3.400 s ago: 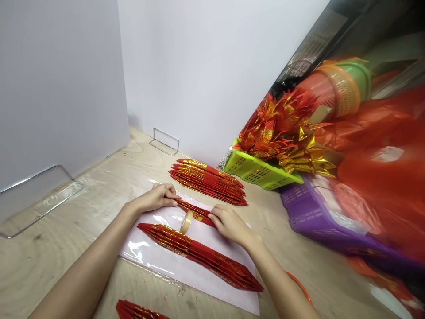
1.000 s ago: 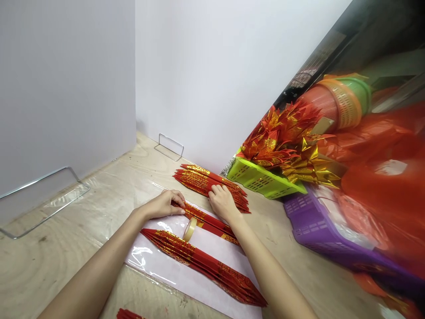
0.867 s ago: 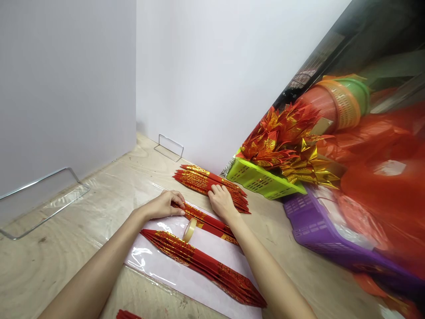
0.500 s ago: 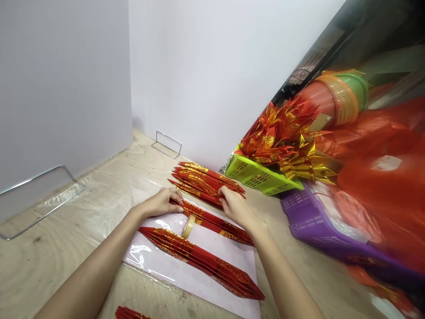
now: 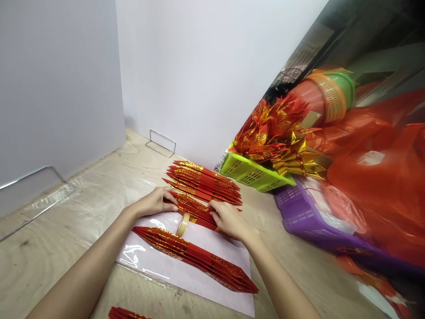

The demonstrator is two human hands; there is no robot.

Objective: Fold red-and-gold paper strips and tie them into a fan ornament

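On a plastic-covered pink sheet (image 5: 229, 294) lies a folded red and gold paper bundle (image 5: 195, 257), pointed at both ends. Behind it, a second red and gold bundle (image 5: 194, 207) is between my hands. The fingers of my left hand (image 5: 157, 202) close on its left end. My right hand (image 5: 229, 219) grips its right part with bent fingers. A roll of tape (image 5: 182, 224) stands on edge between the two bundles. Farther back is a stack of similar folded papers (image 5: 202, 179), which neither hand holds.
A green basket (image 5: 254, 173) of red and gold folded paper stands at the right, beside a purple basket (image 5: 312, 221) with plastic bags. Wire stands (image 5: 161, 144) rest by the pale walls. Another red bundle (image 5: 128, 313) shows at the bottom edge.
The middle bundle looks fuller between my hands, and a folded piece from the stack's front now lies against it. My right hand has moved slightly nearer. The view has shifted a little.
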